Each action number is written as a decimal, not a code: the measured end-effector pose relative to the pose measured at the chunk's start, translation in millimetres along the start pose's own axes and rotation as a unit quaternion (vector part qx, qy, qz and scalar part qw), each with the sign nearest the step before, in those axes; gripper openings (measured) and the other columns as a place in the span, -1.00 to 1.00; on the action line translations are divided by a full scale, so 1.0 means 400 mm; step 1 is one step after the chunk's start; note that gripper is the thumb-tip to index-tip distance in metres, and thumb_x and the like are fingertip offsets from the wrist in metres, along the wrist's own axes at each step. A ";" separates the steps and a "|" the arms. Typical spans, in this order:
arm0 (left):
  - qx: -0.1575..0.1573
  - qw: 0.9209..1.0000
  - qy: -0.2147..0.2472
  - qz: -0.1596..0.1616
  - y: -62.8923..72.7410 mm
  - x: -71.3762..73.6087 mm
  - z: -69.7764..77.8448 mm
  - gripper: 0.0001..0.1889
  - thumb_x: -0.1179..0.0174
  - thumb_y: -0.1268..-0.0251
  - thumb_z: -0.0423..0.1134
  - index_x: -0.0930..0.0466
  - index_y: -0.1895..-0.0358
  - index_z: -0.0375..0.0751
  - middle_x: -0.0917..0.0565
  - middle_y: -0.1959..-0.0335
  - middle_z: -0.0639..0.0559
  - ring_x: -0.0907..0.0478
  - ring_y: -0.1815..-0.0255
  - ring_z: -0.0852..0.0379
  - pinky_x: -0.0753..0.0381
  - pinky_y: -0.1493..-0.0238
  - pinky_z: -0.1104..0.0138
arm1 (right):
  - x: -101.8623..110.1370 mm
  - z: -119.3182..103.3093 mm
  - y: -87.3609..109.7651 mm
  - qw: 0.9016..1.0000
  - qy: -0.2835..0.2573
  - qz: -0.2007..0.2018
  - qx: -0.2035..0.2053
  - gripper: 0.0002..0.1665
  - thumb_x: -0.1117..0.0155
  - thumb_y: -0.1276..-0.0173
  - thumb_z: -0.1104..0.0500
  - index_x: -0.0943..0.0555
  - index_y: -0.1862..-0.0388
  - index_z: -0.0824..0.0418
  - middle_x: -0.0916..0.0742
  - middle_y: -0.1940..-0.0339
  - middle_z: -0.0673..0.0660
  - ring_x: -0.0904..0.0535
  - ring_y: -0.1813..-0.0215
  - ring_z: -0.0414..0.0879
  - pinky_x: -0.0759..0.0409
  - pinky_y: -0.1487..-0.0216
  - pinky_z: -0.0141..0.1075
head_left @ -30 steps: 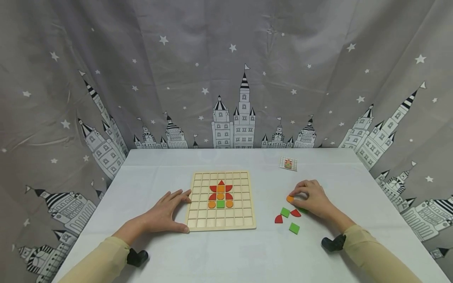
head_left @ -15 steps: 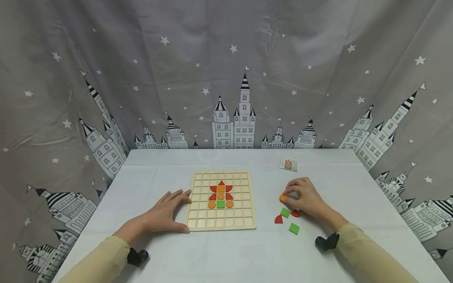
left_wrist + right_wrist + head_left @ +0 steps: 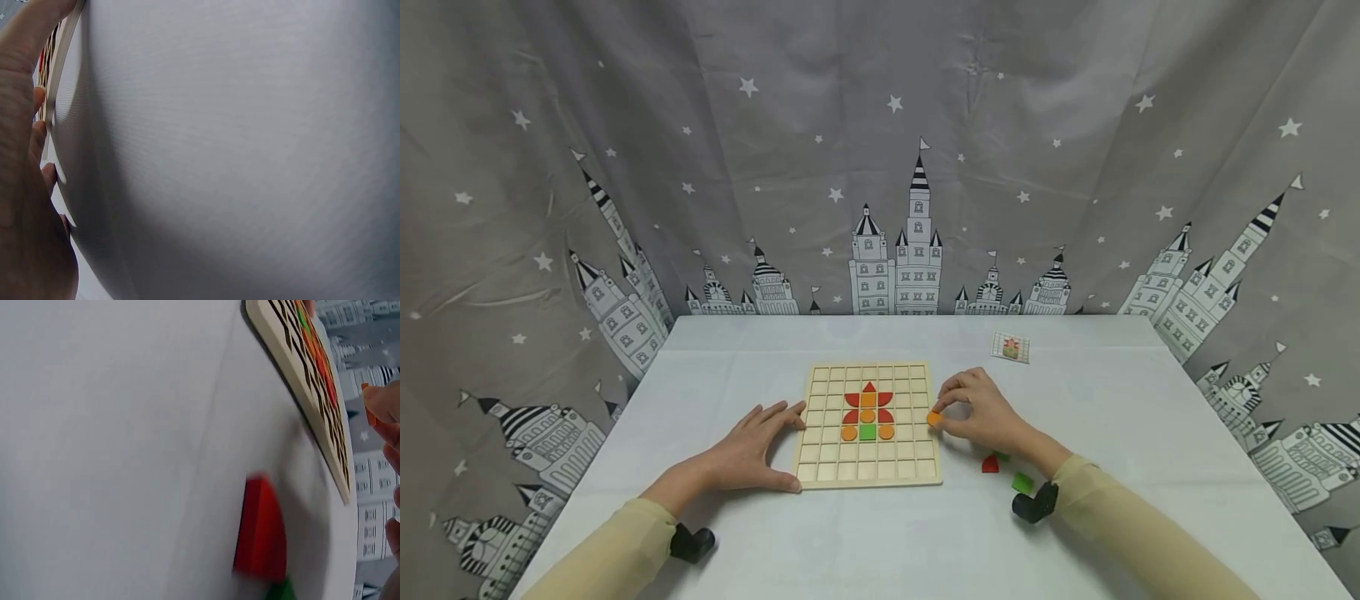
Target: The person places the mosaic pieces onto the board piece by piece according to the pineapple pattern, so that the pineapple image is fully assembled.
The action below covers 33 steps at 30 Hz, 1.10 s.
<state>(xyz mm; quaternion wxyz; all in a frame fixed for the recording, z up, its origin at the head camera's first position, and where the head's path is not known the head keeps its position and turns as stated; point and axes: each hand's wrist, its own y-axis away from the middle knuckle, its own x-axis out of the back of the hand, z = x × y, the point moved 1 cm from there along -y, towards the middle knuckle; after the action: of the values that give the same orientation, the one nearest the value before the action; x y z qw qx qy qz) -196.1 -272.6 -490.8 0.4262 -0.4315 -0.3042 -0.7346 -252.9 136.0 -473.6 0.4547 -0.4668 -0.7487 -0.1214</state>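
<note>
A pale wooden grid board [image 3: 824, 472] lies mid-table. In its cells sit a red triangle [image 3: 869, 387], an orange square [image 3: 868, 401], several red quarter-round pieces, several orange discs and a green square [image 3: 867, 432]. My left hand [image 3: 747, 457] rests along the board's left side, thumb near the front corner and fingers extended to the edge. Between thumb and fingertips, my right hand [image 3: 981, 410] pinches an orange disc [image 3: 934, 418] at the board's right edge. The right wrist view shows this disc [image 3: 370, 406] edge-on, raised above the table.
Right of the board lie a red quarter-round piece [image 3: 990, 464], a green square [image 3: 1022, 482] and another green piece [image 3: 1002, 456], partly hidden by the right arm. Farther back is a small pattern card [image 3: 1011, 347]. A grey castle-print curtain [image 3: 880, 117] hangs behind the table.
My right hand has carried the orange disc left from the loose pieces to the board's right edge. The left hand and the board have stayed in place.
</note>
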 end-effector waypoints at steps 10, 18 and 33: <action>0.006 1.000 -0.002 0.001 0.005 0.001 -0.001 -0.07 -0.44 0.21 0.54 -0.41 -0.23 0.12 -0.18 -0.63 -0.02 0.01 -0.63 -0.26 0.18 -0.60 -0.22 | -0.105 -0.077 -0.048 0.997 -0.020 -0.035 0.063 -0.86 -0.58 -0.19 0.04 -0.81 0.26 -0.04 -0.65 0.03 -0.14 -0.38 -0.16 -0.11 -0.39 -0.28 -0.05; -0.004 1.000 -0.002 0.004 0.004 0.005 0.003 -0.10 -0.43 0.16 0.52 -0.41 -0.23 0.11 -0.20 -0.62 -0.04 0.00 -0.62 -0.28 0.18 -0.59 -0.25 | -0.158 -0.114 -0.070 0.994 0.022 -0.045 0.096 -0.83 -0.54 -0.25 -0.09 -0.81 0.24 -0.09 -0.65 0.01 -0.17 -0.39 -0.17 -0.14 -0.40 -0.27 -0.11; -0.010 1.000 0.001 0.005 0.004 0.003 0.001 -0.07 -0.42 0.15 0.53 -0.42 -0.25 0.07 -0.21 -0.62 -0.02 -0.01 -0.62 -0.27 0.17 -0.59 -0.24 | -0.186 -0.140 -0.077 0.992 0.050 -0.052 0.106 -0.88 -0.51 -0.29 -0.09 -0.82 0.27 -0.13 -0.65 0.00 -0.17 -0.38 -0.13 -0.15 -0.42 -0.19 -0.19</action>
<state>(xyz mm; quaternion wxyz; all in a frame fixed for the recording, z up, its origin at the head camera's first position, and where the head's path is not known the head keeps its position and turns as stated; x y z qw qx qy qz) -194.8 -273.4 -489.3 0.4254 -0.4365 -0.2942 -0.7361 -234.9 41.7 -494.0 0.5315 -0.3694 -0.7572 -0.0878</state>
